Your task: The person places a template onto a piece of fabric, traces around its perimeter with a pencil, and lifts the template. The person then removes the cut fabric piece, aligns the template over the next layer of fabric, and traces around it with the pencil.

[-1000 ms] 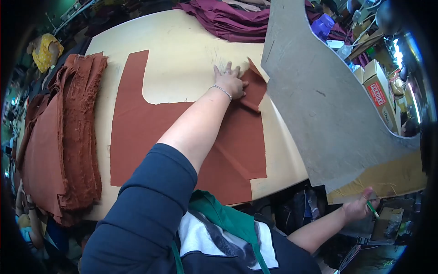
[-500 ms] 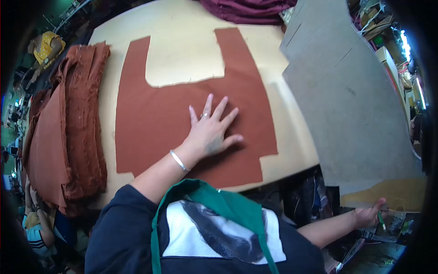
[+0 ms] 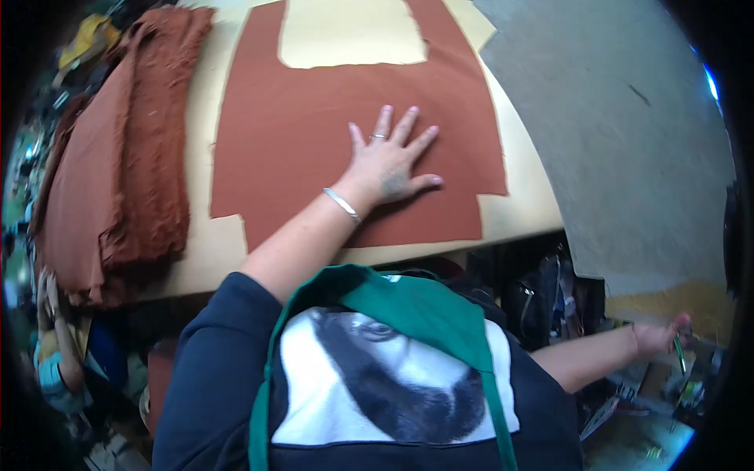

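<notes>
My left hand [image 3: 389, 169] lies spread on the rust-brown cloth [image 3: 298, 141] by the table's [image 3: 522, 216] front edge; my right hand [image 3: 658, 339] pinches a green pen [image 3: 680, 355]. The cloth looks light, limp, best lifted by its corners.

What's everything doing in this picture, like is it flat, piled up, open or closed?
Brown cut cloth: spread out flat on the table.
Left hand: open, fingers spread, palm down on the cloth.
Right hand: closed around a green pen.
Brown cloth stack: piled up, edges frayed.
Silver bracelet: worn on the left wrist.
Grey board: dark-marked.
</notes>
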### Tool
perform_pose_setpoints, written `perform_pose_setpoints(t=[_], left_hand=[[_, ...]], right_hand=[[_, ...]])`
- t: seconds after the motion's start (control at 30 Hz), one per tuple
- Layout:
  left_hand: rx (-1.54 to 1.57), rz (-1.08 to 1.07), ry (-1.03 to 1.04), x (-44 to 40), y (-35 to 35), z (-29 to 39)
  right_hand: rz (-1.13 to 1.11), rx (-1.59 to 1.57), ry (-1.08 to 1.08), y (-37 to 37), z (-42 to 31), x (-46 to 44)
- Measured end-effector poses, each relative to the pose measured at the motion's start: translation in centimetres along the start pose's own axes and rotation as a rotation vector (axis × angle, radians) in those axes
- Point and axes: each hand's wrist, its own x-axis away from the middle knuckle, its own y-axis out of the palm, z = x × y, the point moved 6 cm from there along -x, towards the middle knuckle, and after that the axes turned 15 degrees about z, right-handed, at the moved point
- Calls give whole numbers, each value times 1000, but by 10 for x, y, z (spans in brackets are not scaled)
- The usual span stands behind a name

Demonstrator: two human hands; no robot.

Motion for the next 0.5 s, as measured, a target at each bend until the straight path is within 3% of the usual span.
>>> perform_pose_setpoints(t=[0.1, 0.2, 0.27, 0.33, 0.4, 0.43, 0.47, 0.5], left_hand=[[112, 188, -142, 9, -23, -25], [108, 343, -307, 30, -56, -92], [-189, 326, -440, 52, -71, -144], [-212, 273, -432, 78, -68, -167], [-50, 328, -446, 92, -76, -175], [34, 347, -452, 99, -80, -180], [292, 573, -448, 106, -85, -202], [773, 629, -678, 109, -93, -214]], right_hand=[[-157, -132, 138, -3, 29, -35], [-345, -259, 552, 36, 29, -2], [-314, -244, 718, 46, 58, 2], [-406, -276, 852, 66, 84, 23], [-920, -524, 1354, 95, 114, 60], [-932, -478, 1312, 106, 124, 77], [-942, -429, 1269, 119, 134, 99], [-912, -336, 1340, 125, 147, 123]])
